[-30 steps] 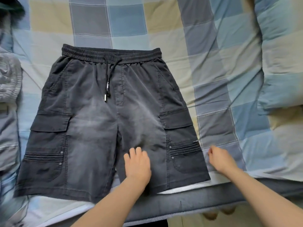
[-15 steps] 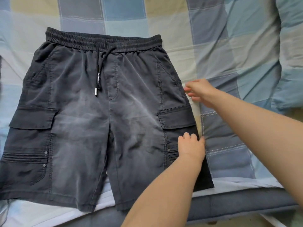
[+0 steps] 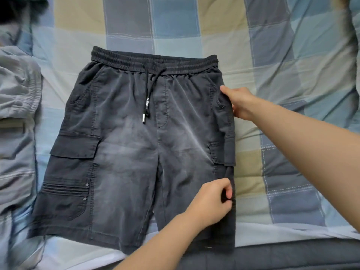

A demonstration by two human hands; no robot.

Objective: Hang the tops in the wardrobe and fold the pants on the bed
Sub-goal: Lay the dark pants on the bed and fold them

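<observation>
While flat, faded charcoal cargo shorts (image 3: 124, 152).

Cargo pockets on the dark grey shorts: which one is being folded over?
The cargo pocket on the picture's right, its outer edge lifted inward by the right hand and left hand; the other cargo pocket lies flat, untouched.

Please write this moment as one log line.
step: fold shorts | left hand: pinches right leg edge | right hand: grips right hip edge | dark shorts: flat on bed, right side lifting
</observation>
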